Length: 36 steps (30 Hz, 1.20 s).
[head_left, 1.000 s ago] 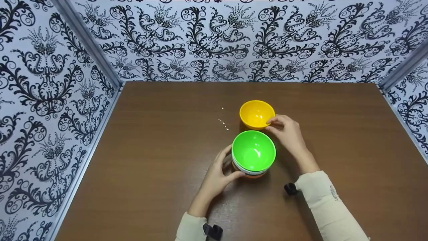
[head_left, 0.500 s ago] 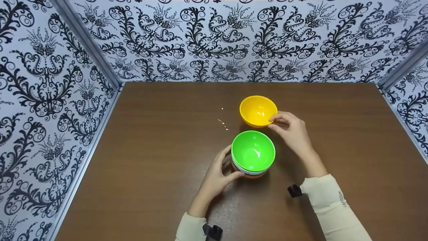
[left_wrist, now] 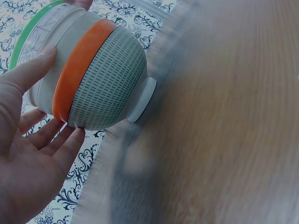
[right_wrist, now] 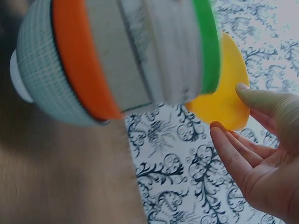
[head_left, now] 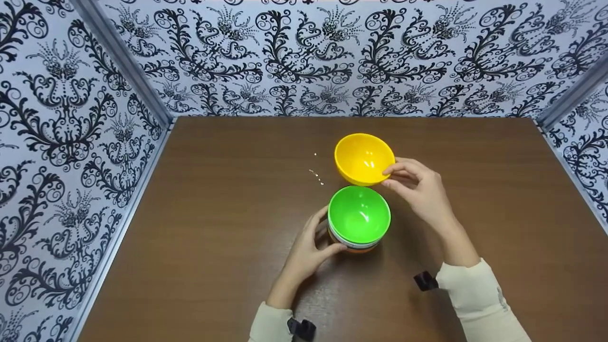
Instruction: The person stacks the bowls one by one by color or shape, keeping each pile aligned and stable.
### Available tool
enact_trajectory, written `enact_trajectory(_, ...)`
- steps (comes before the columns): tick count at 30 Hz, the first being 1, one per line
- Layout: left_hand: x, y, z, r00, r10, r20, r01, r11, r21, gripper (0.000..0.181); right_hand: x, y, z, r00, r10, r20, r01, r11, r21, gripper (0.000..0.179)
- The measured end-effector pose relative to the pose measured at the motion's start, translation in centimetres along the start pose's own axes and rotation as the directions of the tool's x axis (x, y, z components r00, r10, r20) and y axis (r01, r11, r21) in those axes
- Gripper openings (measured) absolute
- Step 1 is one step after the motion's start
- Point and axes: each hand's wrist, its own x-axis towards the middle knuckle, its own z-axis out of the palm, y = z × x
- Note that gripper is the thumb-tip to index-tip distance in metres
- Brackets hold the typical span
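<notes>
My right hand (head_left: 422,190) pinches a yellow bowl (head_left: 358,159) by its right rim, thumb outside and fingertips at the inner edge. That bowl is raised and tilted just behind a stack of nested bowls. On top of the stack is a green bowl (head_left: 356,213). Beneath it, the left wrist view shows pale bowls (left_wrist: 65,37) and a bottom bowl (left_wrist: 110,77) with an orange band, green dashes and a white foot. With its thumb and fingers curved about the stack's left side, my left hand (head_left: 306,249) holds it steady on the table.
The brown wooden table (head_left: 228,213) carries several tiny pale specks (head_left: 316,175) left of the yellow bowl. Patterned black-and-white walls (head_left: 304,57) stand at the back and sides. Black wrist cameras (head_left: 425,281) sit at both cuffs.
My right hand has lifted the yellow bowl and brought it slightly left, over the stack's far side, with its forearm swinging right. The left hand and the stack have stayed in place.
</notes>
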Motion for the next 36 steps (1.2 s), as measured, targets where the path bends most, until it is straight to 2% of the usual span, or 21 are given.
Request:
enact_trajectory(7, -0.1, 0.0, -0.1, 1.0, -0.002, 0.001, 0.002, 1.0, 0.008, 0.085, -1.4, -1.3, -0.2, 0.999, -0.043, 0.014, 0.042, 0.998, 0.042, 0.021)
enact_trajectory(13, -0.2, 0.2, -0.1, 1.0, -0.005, 0.011, 0.004, 1.0, 0.027, 0.085, -2.5, -1.6, 0.0, 0.997, -0.078, 0.024, 0.075, 0.993, 0.088, 0.022)
enact_trajectory(17, -0.3, 0.2, -0.1, 1.0, -0.01, 0.016, 0.009, 0.999, 0.033, 0.085, -3.2, -1.6, 0.0, 0.994, -0.104, 0.038, 0.101, 0.992, 0.078, 0.024)
enact_trajectory(30, -0.3, 0.1, -0.1, 1.0, -0.013, 0.015, 0.012, 0.998, 0.056, 0.085, -5.2, -1.5, -0.4, 0.988, -0.139, 0.062, 0.143, 0.988, -0.061, 0.028)
enact_trajectory(36, -0.3, 0.2, -0.1, 0.999, -0.04, 0.008, 0.039, 0.996, 0.086, 0.086, -6.0, -1.2, -0.2, 0.99, -0.126, 0.068, 0.137, 0.974, -0.18, 0.03)
